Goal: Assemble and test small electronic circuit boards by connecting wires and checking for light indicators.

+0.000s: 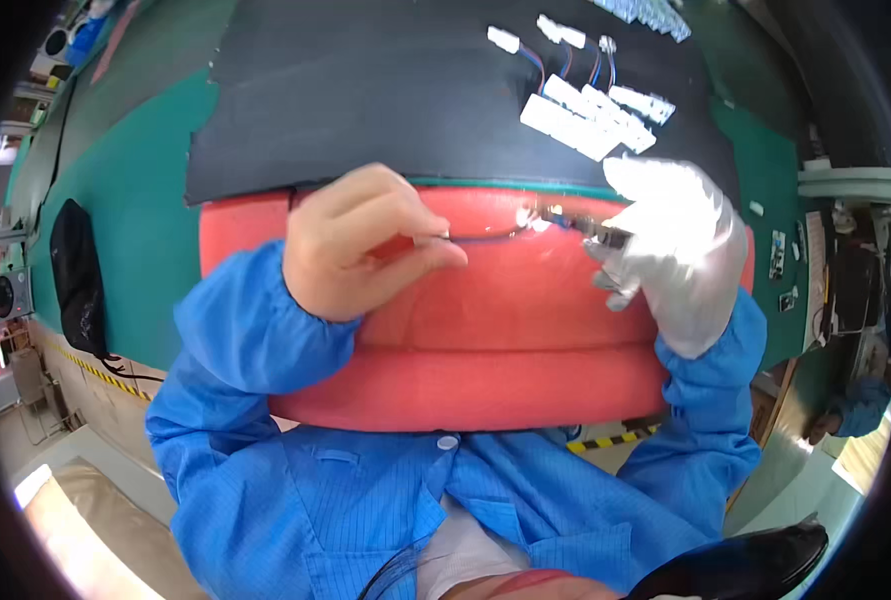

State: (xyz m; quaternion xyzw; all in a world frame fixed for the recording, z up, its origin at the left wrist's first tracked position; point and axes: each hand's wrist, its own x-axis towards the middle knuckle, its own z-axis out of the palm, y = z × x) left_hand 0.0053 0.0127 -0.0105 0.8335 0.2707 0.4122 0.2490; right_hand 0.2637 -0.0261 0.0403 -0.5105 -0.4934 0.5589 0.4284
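My left hand [365, 240], bare, pinches the end of a thin dark wire [485, 239] over a red padded cushion [505, 310]. The wire runs to the right toward a bright, glaring spot. My right hand [680, 240], in a whitish glove, is closed on a slim dark tool [570, 220]. Its shiny tip meets the far end of the wire, but glare hides the exact contact and the tool's kind. Beyond the right hand lie several white flat pieces [570, 128] with coloured wires and white connectors [503, 40] on a black mat.
The black mat [365, 100] lies on a green table cover [145, 190]. A black pouch [77, 265] rests at the left. Small parts [777, 255] lie on the green surface at the right. Another person's hand [823, 428] and blue sleeve show at the far right.
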